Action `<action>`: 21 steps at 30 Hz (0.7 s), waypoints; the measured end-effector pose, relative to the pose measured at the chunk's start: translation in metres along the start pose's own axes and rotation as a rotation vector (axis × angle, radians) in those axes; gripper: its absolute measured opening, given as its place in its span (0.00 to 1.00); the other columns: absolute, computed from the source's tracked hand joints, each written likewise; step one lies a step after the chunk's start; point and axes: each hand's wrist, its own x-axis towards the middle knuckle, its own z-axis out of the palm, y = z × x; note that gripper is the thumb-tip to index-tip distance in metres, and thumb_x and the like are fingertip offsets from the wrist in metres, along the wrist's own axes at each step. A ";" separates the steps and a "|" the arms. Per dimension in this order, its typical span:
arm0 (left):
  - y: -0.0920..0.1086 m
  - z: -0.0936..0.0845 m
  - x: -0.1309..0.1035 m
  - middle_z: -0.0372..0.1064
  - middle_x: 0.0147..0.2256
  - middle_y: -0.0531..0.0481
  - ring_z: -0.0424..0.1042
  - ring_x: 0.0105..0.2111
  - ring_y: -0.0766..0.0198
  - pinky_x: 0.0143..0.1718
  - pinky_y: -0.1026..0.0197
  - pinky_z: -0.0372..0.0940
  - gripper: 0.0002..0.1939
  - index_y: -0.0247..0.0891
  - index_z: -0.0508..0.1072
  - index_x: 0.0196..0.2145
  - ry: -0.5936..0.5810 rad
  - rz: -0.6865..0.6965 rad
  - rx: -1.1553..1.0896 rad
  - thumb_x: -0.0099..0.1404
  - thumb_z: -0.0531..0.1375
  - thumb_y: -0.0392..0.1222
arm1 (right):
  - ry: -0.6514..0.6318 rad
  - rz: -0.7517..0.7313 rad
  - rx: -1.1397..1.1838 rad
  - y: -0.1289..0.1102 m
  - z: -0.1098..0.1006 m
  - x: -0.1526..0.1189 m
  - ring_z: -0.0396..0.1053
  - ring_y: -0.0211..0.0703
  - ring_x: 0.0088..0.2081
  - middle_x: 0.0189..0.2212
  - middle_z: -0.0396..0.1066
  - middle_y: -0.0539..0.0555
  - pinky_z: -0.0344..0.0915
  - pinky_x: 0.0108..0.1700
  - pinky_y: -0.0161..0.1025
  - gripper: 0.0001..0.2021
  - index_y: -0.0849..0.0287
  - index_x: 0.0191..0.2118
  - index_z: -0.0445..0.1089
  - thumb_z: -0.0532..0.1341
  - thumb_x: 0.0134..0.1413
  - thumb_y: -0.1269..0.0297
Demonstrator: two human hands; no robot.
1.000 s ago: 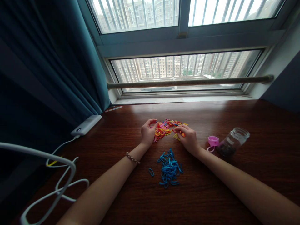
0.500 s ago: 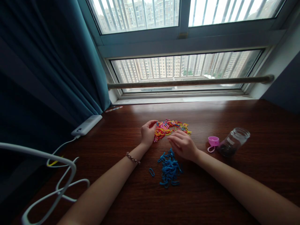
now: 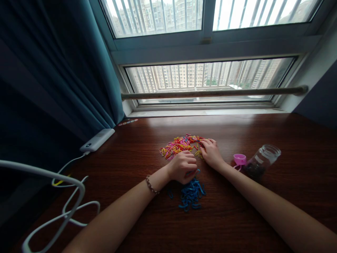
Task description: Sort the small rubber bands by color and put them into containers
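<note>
My left hand [image 3: 183, 167] is closed, palm down, over the upper edge of a heap of blue rubber bands [image 3: 192, 195]. A bit of blue shows between its curled fingers, seemingly a blue rubber band. My right hand [image 3: 211, 153] reaches to the right end of a spread pile of mixed rubber bands [image 3: 176, 147], mostly red, yellow and pink. Its fingers are stretched out and touch the pile; their tips are partly hidden. One blue rubber band [image 3: 171, 194] lies apart, left of the blue heap.
On the right a clear jar [image 3: 263, 160] with dark contents lies tilted against a pink lid [image 3: 239, 159] with a loop. A white power bank [image 3: 97, 140] with a white cable [image 3: 76, 182] is at the left, by the blue curtain [image 3: 102, 88]. The window [image 3: 205, 80] is behind the wooden tabletop [image 3: 147, 131].
My left hand has moved right and nearer, from the left side of the mixed pile to the blue heap. My right hand has moved up and right onto the mixed pile's right end.
</note>
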 end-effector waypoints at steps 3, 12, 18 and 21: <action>0.001 -0.003 0.002 0.60 0.18 0.53 0.59 0.23 0.66 0.27 0.59 0.54 0.12 0.38 0.59 0.17 -0.036 0.051 0.010 0.57 0.53 0.40 | -0.028 -0.006 -0.014 0.000 -0.001 0.000 0.53 0.51 0.51 0.48 0.66 0.56 0.52 0.54 0.47 0.15 0.60 0.45 0.69 0.50 0.55 0.66; 0.002 0.000 0.000 0.61 0.20 0.52 0.60 0.24 0.65 0.29 0.59 0.55 0.11 0.38 0.60 0.19 -0.056 0.010 0.037 0.58 0.52 0.41 | 0.009 0.018 0.067 0.001 -0.002 0.001 0.57 0.48 0.48 0.41 0.69 0.57 0.55 0.51 0.45 0.13 0.59 0.38 0.73 0.51 0.54 0.68; -0.021 -0.009 -0.005 0.68 0.32 0.46 0.65 0.38 0.60 0.43 0.55 0.58 0.09 0.37 0.69 0.32 0.074 -0.321 0.188 0.62 0.50 0.38 | 0.075 0.000 0.180 0.002 -0.003 0.003 0.60 0.48 0.45 0.37 0.70 0.58 0.58 0.49 0.46 0.13 0.60 0.34 0.74 0.51 0.52 0.71; -0.039 -0.010 -0.010 0.67 0.45 0.43 0.58 0.51 0.55 0.54 0.49 0.50 0.14 0.38 0.66 0.46 0.121 -0.542 0.248 0.63 0.49 0.39 | 0.110 -0.008 0.216 0.002 -0.003 0.003 0.62 0.48 0.44 0.37 0.70 0.58 0.59 0.48 0.46 0.13 0.60 0.36 0.73 0.51 0.50 0.72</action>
